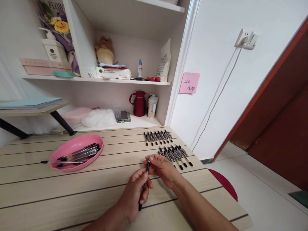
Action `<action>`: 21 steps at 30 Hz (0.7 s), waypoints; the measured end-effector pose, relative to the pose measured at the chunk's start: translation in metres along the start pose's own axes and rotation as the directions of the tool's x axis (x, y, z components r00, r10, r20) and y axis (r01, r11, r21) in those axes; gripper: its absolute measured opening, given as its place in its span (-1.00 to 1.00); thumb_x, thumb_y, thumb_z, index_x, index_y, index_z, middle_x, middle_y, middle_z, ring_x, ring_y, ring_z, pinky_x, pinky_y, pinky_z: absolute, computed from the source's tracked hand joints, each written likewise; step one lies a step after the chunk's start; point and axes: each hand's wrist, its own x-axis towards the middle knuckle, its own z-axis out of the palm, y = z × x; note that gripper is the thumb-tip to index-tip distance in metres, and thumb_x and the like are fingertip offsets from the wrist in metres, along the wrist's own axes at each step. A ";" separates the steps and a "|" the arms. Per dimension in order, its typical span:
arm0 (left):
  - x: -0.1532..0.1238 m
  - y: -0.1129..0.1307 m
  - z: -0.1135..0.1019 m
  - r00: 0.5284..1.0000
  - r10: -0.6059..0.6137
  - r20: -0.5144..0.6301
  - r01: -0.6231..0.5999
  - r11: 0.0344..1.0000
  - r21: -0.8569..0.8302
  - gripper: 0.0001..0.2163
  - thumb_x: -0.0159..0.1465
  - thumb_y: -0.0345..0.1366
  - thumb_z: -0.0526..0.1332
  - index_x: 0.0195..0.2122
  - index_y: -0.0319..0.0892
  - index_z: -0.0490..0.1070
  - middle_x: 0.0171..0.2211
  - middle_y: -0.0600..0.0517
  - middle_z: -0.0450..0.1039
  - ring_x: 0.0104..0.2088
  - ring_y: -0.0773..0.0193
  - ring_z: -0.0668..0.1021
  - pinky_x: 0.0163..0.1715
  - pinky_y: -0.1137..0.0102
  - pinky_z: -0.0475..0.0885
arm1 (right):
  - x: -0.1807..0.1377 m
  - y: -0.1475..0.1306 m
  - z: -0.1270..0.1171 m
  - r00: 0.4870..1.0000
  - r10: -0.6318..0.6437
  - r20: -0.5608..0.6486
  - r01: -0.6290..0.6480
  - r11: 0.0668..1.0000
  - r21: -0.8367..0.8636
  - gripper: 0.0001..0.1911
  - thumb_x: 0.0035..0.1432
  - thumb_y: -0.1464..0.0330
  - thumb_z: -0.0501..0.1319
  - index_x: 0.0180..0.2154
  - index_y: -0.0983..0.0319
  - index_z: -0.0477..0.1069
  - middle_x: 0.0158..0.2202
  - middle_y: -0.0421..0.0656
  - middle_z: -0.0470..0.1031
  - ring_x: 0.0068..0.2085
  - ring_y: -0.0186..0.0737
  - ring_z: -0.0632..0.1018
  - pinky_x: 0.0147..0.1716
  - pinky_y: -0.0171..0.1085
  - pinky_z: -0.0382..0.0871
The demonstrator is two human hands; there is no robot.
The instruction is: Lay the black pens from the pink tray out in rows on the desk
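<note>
My left hand (134, 192) is closed around a black pen (147, 166), which slants upward over the wooden table. At the pen's upper end, the thumb and fingers of my right hand (165, 170) pinch its tip. Just beyond my right hand lie several pens (178, 157) side by side, partly hidden by my fingers. A second row of pens (157, 137) lies farther back. To the left, a pink oval bowl (56, 153) holds many slim black and clear pen parts (84, 153); one long piece sticks out over its left rim.
The slatted table (108, 195) ends at an edge on the right, with a dark red round seat (223, 183) below. Behind stand shelves with a red jug (139, 103), a cup (152, 106) and a plastic bag (99, 118). A small riser (36, 110) stands at left.
</note>
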 end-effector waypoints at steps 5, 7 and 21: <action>-0.001 0.001 0.001 1.000 -0.010 -0.006 0.010 1.000 0.000 -0.81 0.18 -0.17 0.04 -0.28 -0.18 0.23 -0.56 0.15 0.27 -0.80 0.62 0.09 -0.81 0.58 -0.14 | 0.000 0.000 0.000 1.000 0.022 0.006 -0.021 0.999 -0.028 -0.66 -0.20 0.18 0.31 -0.50 0.33 0.37 -0.56 -0.19 0.42 -0.59 -0.46 0.35 -0.49 -0.36 0.25; -0.001 0.002 0.002 1.000 -0.014 -0.010 0.014 1.000 -0.004 -0.80 0.17 -0.17 0.05 -0.26 -0.17 0.23 -0.57 0.16 0.27 -0.80 0.61 0.09 -0.81 0.58 -0.13 | 0.000 0.001 0.001 1.000 0.010 0.006 -0.010 1.000 0.008 -0.65 -0.20 0.17 0.31 -0.44 0.32 0.38 -0.49 -0.16 0.44 -0.54 -0.42 0.39 -0.47 -0.35 0.27; -0.001 0.001 0.001 1.000 -0.005 -0.022 0.005 1.000 -0.009 -0.78 0.14 -0.14 0.08 -0.31 -0.18 0.23 -0.56 0.16 0.28 -0.80 0.62 0.10 -0.80 0.58 -0.11 | 0.005 0.002 0.001 0.996 0.006 0.087 -0.015 0.995 0.098 -0.69 -0.22 0.25 0.33 -0.44 0.33 0.40 -0.43 -0.10 0.47 -0.42 -0.34 0.45 -0.43 -0.37 0.27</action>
